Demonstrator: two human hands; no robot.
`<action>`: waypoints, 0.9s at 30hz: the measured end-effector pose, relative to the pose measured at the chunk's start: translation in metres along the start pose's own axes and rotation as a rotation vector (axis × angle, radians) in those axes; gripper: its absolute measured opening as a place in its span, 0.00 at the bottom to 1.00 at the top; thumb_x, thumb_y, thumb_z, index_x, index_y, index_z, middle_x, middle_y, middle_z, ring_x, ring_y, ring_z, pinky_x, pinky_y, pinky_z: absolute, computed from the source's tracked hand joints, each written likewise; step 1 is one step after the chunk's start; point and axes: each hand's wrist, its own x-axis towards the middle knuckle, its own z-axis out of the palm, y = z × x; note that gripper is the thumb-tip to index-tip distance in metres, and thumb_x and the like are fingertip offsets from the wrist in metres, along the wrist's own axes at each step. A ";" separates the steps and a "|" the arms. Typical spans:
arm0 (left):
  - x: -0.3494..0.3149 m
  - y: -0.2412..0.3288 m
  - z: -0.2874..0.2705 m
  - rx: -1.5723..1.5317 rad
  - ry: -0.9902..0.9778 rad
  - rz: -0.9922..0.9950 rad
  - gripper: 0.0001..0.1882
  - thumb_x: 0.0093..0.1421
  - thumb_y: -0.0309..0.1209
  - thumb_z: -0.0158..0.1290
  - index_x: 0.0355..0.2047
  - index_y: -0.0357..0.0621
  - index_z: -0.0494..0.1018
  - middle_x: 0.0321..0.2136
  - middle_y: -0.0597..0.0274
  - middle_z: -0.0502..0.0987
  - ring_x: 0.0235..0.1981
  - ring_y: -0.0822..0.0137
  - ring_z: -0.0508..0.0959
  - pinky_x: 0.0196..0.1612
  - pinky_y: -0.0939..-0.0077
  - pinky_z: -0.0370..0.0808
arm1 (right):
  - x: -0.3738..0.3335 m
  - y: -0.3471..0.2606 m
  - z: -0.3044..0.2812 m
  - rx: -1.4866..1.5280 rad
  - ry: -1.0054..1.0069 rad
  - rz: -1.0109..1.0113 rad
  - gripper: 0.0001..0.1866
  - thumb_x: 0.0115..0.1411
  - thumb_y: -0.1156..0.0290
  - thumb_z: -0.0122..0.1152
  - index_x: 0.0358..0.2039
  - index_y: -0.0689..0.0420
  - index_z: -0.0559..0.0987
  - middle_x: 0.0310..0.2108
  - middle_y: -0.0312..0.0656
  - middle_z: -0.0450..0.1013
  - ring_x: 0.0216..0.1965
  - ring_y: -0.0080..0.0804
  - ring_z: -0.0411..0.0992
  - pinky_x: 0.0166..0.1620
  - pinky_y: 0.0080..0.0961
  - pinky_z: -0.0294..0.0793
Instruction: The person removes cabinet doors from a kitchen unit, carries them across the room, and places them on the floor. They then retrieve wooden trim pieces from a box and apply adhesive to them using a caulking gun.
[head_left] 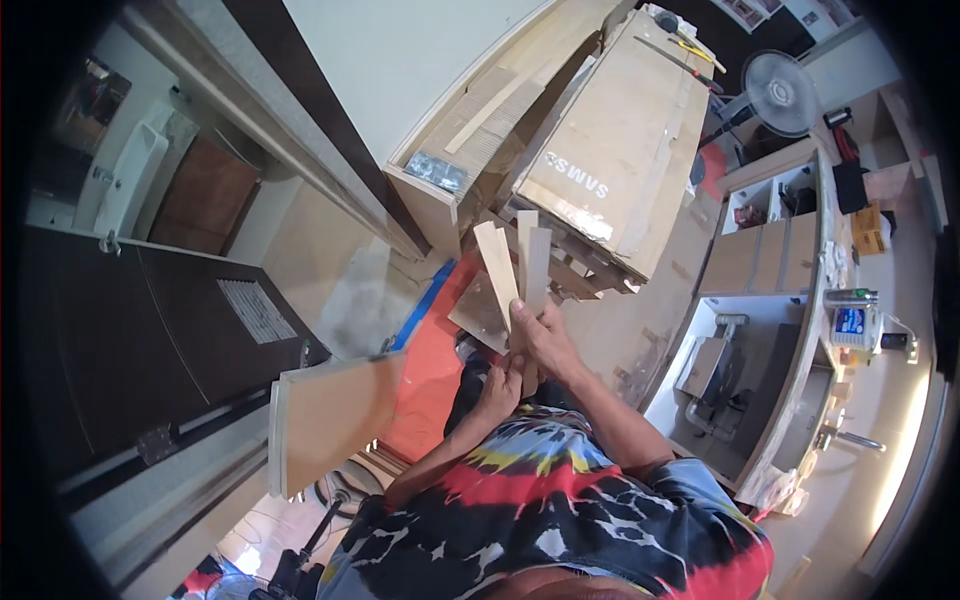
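A small bundle of long, narrow, flat wooden strips stands fanned out above the hands, the upper ends pointing away from the body. The left strip is pale cream-yellow and leans to the left, with a second long edge showing along its right side. The middle strip is pale too, its squared end reaching farthest out. The right strip looks greyer and overlaps the middle one, partly covering it. All have straight sides and bluntly cut ends. A gap separates the left strip from the other two, narrowing toward the grip, where fingers hide part of the wood.
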 end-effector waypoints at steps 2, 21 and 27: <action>0.005 -0.008 -0.007 -0.021 0.014 0.037 0.16 0.64 0.33 0.36 0.44 0.33 0.66 0.38 0.35 0.71 0.43 0.39 0.71 0.43 0.57 0.70 | 0.009 -0.005 0.007 -0.031 -0.059 0.106 0.26 0.62 0.53 0.50 0.52 0.60 0.65 0.31 0.37 0.69 0.30 0.22 0.67 0.31 0.22 0.69; 0.068 -0.055 0.001 -0.341 0.508 0.205 0.20 0.67 0.40 0.36 0.43 0.34 0.66 0.21 0.54 0.71 0.22 0.62 0.71 0.28 0.67 0.69 | 0.085 -0.017 0.034 0.309 -0.396 0.177 0.18 0.64 0.56 0.50 0.38 0.60 0.69 0.27 0.38 0.69 0.25 0.23 0.70 0.28 0.23 0.72; 0.081 -0.021 0.021 -0.275 0.607 0.140 0.17 0.66 0.37 0.39 0.36 0.34 0.69 0.21 0.56 0.71 0.22 0.64 0.70 0.28 0.68 0.68 | 0.098 -0.025 0.012 0.373 -0.106 0.063 0.14 0.63 0.60 0.53 0.38 0.60 0.71 0.29 0.36 0.71 0.32 0.18 0.68 0.35 0.15 0.68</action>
